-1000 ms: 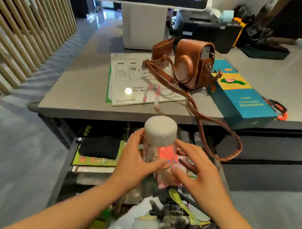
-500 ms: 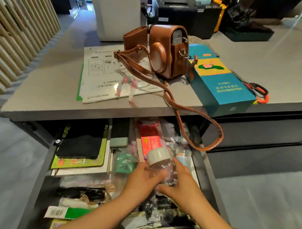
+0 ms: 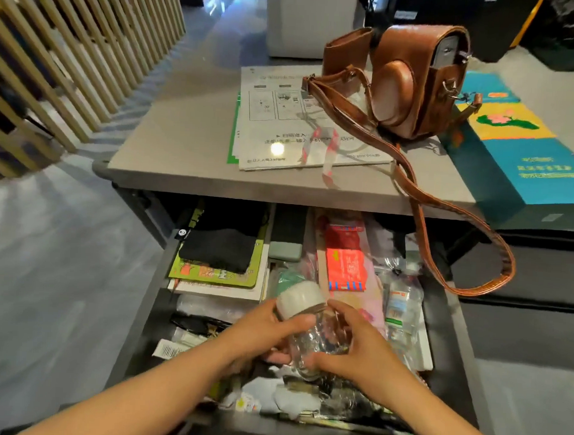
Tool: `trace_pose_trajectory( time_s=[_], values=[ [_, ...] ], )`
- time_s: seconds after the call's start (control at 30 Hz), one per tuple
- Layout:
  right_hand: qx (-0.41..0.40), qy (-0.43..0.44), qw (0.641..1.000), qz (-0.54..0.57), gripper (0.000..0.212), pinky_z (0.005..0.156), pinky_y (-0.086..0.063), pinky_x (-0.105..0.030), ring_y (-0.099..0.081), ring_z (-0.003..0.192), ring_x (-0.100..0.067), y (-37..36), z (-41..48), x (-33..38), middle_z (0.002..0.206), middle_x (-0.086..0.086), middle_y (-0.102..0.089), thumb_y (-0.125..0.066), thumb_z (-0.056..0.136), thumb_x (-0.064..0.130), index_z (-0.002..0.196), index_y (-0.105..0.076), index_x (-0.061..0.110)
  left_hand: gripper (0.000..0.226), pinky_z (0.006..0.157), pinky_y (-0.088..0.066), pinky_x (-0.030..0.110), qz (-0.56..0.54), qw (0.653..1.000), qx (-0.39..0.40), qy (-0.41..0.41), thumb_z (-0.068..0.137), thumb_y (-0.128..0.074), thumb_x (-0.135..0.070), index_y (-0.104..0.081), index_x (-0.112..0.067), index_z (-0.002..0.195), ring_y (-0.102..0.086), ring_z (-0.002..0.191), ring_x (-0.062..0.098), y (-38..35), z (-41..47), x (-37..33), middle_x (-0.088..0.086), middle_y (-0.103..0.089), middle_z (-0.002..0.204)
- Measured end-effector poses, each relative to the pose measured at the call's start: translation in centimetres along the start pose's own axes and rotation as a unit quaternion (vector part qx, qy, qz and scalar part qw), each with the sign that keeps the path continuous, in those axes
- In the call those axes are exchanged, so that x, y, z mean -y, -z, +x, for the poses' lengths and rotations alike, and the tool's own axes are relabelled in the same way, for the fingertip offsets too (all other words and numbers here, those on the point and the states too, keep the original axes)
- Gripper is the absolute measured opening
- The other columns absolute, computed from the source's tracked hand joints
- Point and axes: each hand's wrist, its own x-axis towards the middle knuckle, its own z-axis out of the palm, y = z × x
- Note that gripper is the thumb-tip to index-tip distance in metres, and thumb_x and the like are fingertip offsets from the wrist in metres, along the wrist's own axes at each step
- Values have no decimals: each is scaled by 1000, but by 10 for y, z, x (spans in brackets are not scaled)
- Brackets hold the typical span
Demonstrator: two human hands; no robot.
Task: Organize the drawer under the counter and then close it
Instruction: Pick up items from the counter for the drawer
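I hold a clear jar (image 3: 311, 332) with a white lid, tilted lid-away, in both hands above the middle of the open drawer (image 3: 139, 316) under the counter (image 3: 184, 148). My left hand (image 3: 262, 333) curls round its neck just below the lid; my right hand (image 3: 362, 353) wraps the see-through body. A red packet (image 3: 345, 268) and black cloth (image 3: 219, 250) lie toward the drawer's back.
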Motion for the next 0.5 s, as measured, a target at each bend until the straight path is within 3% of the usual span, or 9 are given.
trace_pose_trajectory(
  time_s=[0.1, 0.2, 0.23, 0.3, 0.37, 0.5],
  values=[
    [52, -4, 997, -57, 91, 83, -43, -8, -54, 102, -1, -21, 14, 7, 114, 17, -52, -85, 59, 28, 134, -34, 30, 51, 60, -54, 21, 11, 998, -22, 63, 72, -75, -39, -56, -18, 114, -69, 83, 15, 31, -8, 6, 6, -70, 103],
    [88, 23, 987, -129, 88, 79, -38, -8, -50, 106, -5, -51, 34, 18, 121, 12, -50, -82, 61, 29, 134, -33, 31, 43, 54, -53, 23, 58, 988, -94, 105, 82, -68, -37, -57, -6, 109, -64, 68, 15, 59, -11, 14, 10, -68, 89],
    [92, 38, 984, -149, 87, 83, -39, -12, -50, 109, -8, -63, 41, 23, 126, 9, -50, -81, 63, 28, 135, -32, 29, 40, 58, -55, 27, 60, 985, -121, 108, 86, -64, -35, -58, -4, 109, -65, 70, 18, 69, -13, 18, 12, -68, 90],
    [96, 86, 972, -194, 87, 95, -39, -19, -48, 117, -13, -84, 55, 32, 134, 2, -46, -78, 66, 27, 139, -32, 25, 39, 81, -56, 41, 83, 975, -177, 105, 92, -57, -31, -55, -2, 117, -66, 92, 28, 83, -15, 28, 18, -66, 106],
    [100, 135, 954, -246, 89, 105, -35, -24, -41, 126, -17, -101, 65, 39, 141, 0, -38, -75, 70, 27, 144, -26, 22, 38, 94, -49, 43, 129, 960, -227, 102, 95, -50, -29, -54, -2, 123, -60, 106, 32, 94, -18, 35, 19, -62, 117],
    [95, 201, 923, -314, 89, 108, -34, -30, -27, 135, -19, -123, 76, 39, 149, 2, -25, -68, 77, 29, 149, -16, 23, 43, 91, -41, 31, 254, 918, -273, 133, 99, -40, -24, -38, -1, 136, -52, 117, 31, 104, -21, 36, 18, -53, 131]
  ],
)
